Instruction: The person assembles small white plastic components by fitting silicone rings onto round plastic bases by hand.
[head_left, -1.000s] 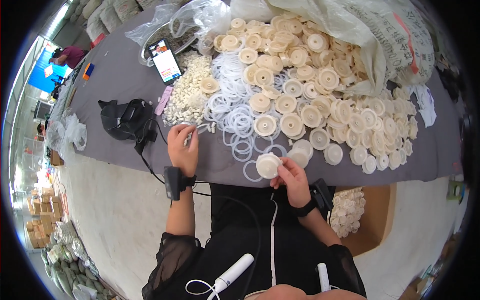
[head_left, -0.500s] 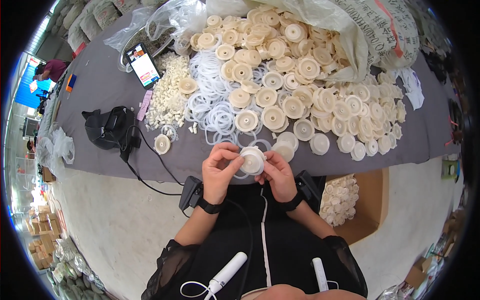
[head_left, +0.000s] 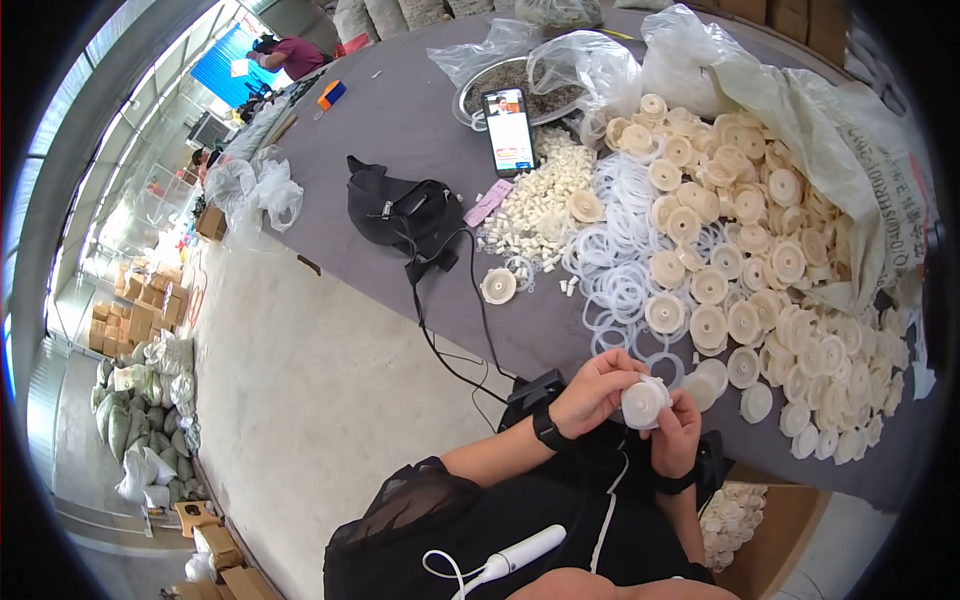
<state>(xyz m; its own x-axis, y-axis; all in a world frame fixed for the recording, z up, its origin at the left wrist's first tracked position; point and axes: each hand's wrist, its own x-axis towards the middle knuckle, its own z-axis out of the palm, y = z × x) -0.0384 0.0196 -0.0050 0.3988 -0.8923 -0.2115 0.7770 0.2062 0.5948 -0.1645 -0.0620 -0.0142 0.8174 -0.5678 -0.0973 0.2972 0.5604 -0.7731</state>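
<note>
Over the table's near edge I hold a round off-white plastic cap (head_left: 643, 404) between both hands. The fingers and thumb of my left hand (head_left: 597, 393) pinch its upper left rim. My right hand (head_left: 677, 436) is closed on its lower right side. The cap's flat round face points up toward me. Beyond my hands lies a pile of translucent plastic rings (head_left: 622, 240). To the right of the rings spreads a big heap of similar cream-coloured caps (head_left: 790, 262). Whether a ring sits round the held cap I cannot tell.
Small cream plastic pieces (head_left: 535, 205) are heaped beside a phone (head_left: 511, 132). A black cap-like bag (head_left: 412, 212) with cables lies on the left of the grey table (head_left: 340, 150). A cardboard box (head_left: 790, 535) holding more caps stands below the near edge.
The view has swung left, so the table and hands appear farther right. Both hands still hold the cap; the ring loop that hung below it no longer shows.
</note>
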